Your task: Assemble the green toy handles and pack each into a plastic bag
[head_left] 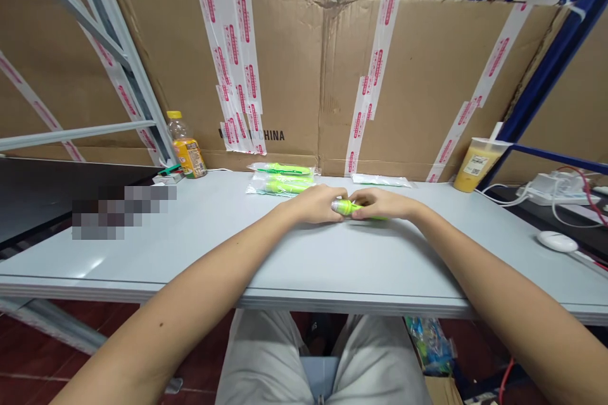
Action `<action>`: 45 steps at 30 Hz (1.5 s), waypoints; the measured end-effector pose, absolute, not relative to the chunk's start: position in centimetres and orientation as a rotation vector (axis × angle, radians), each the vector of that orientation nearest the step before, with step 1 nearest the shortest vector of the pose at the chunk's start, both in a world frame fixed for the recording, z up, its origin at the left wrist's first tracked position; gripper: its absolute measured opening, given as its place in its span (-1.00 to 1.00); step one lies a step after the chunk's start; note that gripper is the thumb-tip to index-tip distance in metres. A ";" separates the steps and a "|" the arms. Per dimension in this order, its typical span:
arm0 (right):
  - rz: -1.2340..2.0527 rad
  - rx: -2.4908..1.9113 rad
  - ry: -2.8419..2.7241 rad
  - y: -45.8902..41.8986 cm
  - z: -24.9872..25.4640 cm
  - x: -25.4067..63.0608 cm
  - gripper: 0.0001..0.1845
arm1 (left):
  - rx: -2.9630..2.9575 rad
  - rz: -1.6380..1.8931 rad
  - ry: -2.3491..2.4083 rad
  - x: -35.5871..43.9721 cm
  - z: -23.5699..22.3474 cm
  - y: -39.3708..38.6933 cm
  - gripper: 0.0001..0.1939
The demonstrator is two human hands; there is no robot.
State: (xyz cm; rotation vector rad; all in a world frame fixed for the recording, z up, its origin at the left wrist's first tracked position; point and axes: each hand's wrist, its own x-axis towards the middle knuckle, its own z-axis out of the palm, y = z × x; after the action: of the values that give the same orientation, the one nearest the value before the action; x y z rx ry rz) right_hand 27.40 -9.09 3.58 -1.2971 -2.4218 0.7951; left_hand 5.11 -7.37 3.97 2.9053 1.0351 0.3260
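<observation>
A slim lime-green tool [346,206] with a ribbed grey end lies between my two hands, just above the table; its kind I cannot make out. My right hand [387,204] is closed on its body, and the far part shows beneath my palm. My left hand [314,204] has its fingers curled at the ribbed end, partly hiding it. Just behind my left hand, similar lime-green tools in clear plastic sleeves [280,185] lie on the table. A flat whitish packet [381,181] rests behind my right hand.
The grey table [304,266] ends at a tall cardboard wall [294,76]. A juice bottle [189,150] stands at the back left, a drink cup [479,164] at the back right. A white mouse [557,241] and a power strip [555,186] with cables lie at right.
</observation>
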 end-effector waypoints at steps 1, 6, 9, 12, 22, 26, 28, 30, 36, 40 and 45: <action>0.843 -1.266 -2.334 -8.6 3.6 28.2 -0.50 | 2.873 0.324 1.018 5.0 3.8 -7.1 -0.58; 0.103 -1.702 -1.963 -4.2 1.3 33.2 -0.65 | 2.820 0.312 1.061 4.7 3.2 -6.3 -0.57; -0.138 -1.845 -2.033 -2.0 -0.7 35.9 -0.52 | 2.805 0.276 1.106 4.8 3.1 -6.3 -0.56; -0.177 -1.916 -2.066 -0.8 -1.9 37.4 -0.41 | 2.801 0.207 1.141 5.0 3.2 -6.6 -0.55; -0.194 -2.028 -2.118 -0.9 -1.6 37.3 -0.45 | 2.838 0.122 1.157 5.4 3.1 -6.8 -0.54; -0.252 -1.972 -2.193 -2.1 -0.5 36.8 -0.57 | 2.840 0.124 1.150 5.4 3.1 -6.9 -0.56; -0.229 -1.923 -2.189 -2.5 -0.3 36.6 -0.52 | 2.839 0.122 1.156 5.4 3.1 -6.9 -0.56; -0.104 -1.878 -2.165 -2.6 -0.3 36.5 -0.41 | 2.834 0.111 1.166 5.4 3.2 -6.9 -0.55; 0.210 -1.842 -2.096 -2.7 -0.3 36.3 -0.19 | 2.822 0.104 1.174 5.5 3.4 -7.0 -0.53; 0.187 -1.812 -2.181 -3.2 0.2 35.9 -0.23 | 2.858 0.087 1.185 5.2 3.7 -6.9 -0.50; 0.200 -1.837 -2.246 -4.0 0.7 35.5 -0.18 | 2.925 0.127 1.372 4.2 4.2 -6.2 -0.56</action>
State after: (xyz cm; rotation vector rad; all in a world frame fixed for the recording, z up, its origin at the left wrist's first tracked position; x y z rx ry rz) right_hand 35.51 -3.98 0.66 -1.8371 -2.2458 0.2002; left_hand 4.20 -6.17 4.21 2.9249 1.3717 0.1269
